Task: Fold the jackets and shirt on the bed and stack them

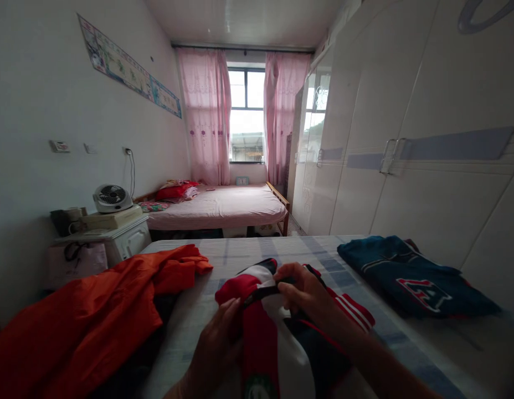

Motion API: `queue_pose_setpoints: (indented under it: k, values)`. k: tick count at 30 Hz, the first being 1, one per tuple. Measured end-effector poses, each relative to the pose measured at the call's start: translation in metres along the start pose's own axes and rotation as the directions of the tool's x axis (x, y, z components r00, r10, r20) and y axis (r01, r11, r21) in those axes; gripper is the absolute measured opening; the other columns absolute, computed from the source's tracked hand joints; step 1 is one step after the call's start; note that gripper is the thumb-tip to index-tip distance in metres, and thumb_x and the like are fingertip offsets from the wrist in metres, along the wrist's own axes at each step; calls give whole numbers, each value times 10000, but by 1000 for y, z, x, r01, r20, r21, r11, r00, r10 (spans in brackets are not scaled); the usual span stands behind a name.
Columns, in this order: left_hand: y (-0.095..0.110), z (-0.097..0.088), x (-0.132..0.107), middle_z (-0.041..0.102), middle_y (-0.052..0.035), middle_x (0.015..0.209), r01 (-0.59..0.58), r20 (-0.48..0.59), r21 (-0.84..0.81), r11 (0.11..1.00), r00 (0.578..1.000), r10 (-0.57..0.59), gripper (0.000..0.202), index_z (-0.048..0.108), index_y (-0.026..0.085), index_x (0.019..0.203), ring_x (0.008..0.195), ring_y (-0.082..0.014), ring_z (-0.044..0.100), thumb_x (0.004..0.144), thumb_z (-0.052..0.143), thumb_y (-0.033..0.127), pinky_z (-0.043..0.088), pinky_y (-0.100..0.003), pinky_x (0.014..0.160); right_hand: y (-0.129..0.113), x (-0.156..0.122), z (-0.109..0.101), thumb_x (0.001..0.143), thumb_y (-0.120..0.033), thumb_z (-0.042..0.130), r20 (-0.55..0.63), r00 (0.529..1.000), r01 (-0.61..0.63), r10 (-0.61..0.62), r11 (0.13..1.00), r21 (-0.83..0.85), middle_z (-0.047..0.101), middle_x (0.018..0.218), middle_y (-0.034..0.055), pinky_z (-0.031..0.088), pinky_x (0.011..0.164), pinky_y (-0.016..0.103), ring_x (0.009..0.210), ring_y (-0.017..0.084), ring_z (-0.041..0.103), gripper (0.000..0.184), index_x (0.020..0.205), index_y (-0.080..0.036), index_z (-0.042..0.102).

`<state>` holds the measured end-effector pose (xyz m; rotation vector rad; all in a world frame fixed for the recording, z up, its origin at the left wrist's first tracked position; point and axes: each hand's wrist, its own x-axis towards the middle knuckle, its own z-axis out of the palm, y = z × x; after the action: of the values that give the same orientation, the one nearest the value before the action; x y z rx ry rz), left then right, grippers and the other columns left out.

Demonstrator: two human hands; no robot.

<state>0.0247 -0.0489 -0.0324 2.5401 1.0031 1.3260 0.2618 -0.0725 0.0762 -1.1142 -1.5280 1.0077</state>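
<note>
A red, white and dark navy jacket (261,338) lies in front of me on the bed, with a striped red cuff (353,311) sticking out at its right. My left hand (217,343) is closed on the jacket's left side, by a dark band near the collar; the thumb is partly hidden. My right hand (302,291) pinches the fabric at the other end of that band, fingers bent together. The lower part of the jacket, with a round green emblem, runs out of the bottom of the view.
An orange garment (103,310) lies left, over something dark. A folded teal garment with a letter A (406,277) lies right. Both rest on the checked bed sheet (224,249). Beyond stand a pink bed (236,205), a cabinet with a fan (112,198), and white wardrobes (406,205).
</note>
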Motion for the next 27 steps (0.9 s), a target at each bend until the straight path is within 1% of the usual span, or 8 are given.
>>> queue_pose_setpoints:
  k: [3, 6, 8, 11, 14, 21, 24, 27]
  values:
    - [4, 3, 5, 642, -68, 1052, 112, 120, -113, 987, 988, -99, 223, 590, 220, 1056, 984, -193, 610, 847, 529, 268, 509, -294, 844, 44, -2, -37, 788, -395, 528, -331, 943, -76, 20, 984, -158, 549, 559, -45, 393, 497, 248, 495, 125, 522, 280, 984, -194, 532]
    - [17, 1, 12, 648, -60, 913, 256, 222, -133, 958, 949, -223, 144, 618, 202, 828, 869, -179, 609, 852, 479, 230, 496, -294, 790, 89, -11, -89, 767, -370, 477, -622, 783, -191, -2, 951, -243, 641, 751, 21, 451, 570, 282, 582, 156, 599, 273, 962, -191, 545]
    - [27, -3, 16, 640, -67, 943, 324, 269, -55, 945, 916, -298, 134, 616, 195, 896, 893, -197, 594, 814, 525, 247, 476, -320, 817, 114, -18, -119, 724, -332, 469, -725, 688, -318, 22, 908, -274, 667, 900, 68, 472, 625, 300, 593, 160, 622, 263, 917, -181, 562]
    - [39, -8, 20, 624, -69, 952, 360, 335, 144, 922, 859, -388, 187, 607, 187, 922, 911, -219, 570, 745, 568, 232, 451, -339, 826, 136, -23, -148, 686, -289, 453, -774, 624, -451, 104, 857, -249, 678, 905, 91, 474, 633, 297, 595, 169, 639, 251, 874, -170, 569]
    - [46, -11, 23, 617, -67, 917, 347, 377, 304, 887, 811, -447, 127, 583, 182, 843, 887, -214, 568, 730, 525, 188, 444, -316, 779, 143, -22, -155, 695, -279, 450, -760, 640, -469, 109, 840, -274, 688, 883, 83, 474, 646, 288, 588, 162, 643, 217, 843, -175, 569]
    - [46, -23, 25, 643, -64, 885, 249, 407, 508, 825, 775, -484, 218, 549, 186, 858, 847, -198, 621, 773, 378, 80, 431, -285, 719, 147, -21, -152, 693, -245, 452, -718, 692, -453, 75, 820, -351, 698, 796, 40, 468, 622, 266, 574, 151, 636, 184, 800, -189, 591]
    - [37, -31, 33, 660, -63, 853, 279, 348, 500, 820, 802, -485, 206, 548, 185, 859, 810, -188, 641, 798, 374, 92, 430, -271, 693, 146, -22, -152, 689, -245, 445, -708, 701, -455, 85, 817, -353, 699, 777, 32, 467, 628, 263, 579, 151, 637, 192, 794, -191, 596]
    - [37, -52, 64, 667, -45, 825, 262, 228, 480, 837, 884, -408, 160, 552, 191, 832, 777, -172, 643, 820, 400, 143, 437, -257, 691, 146, -21, -153, 691, -246, 442, -699, 708, -467, 100, 808, -358, 703, 785, 36, 463, 637, 262, 590, 152, 642, 205, 803, -188, 604]
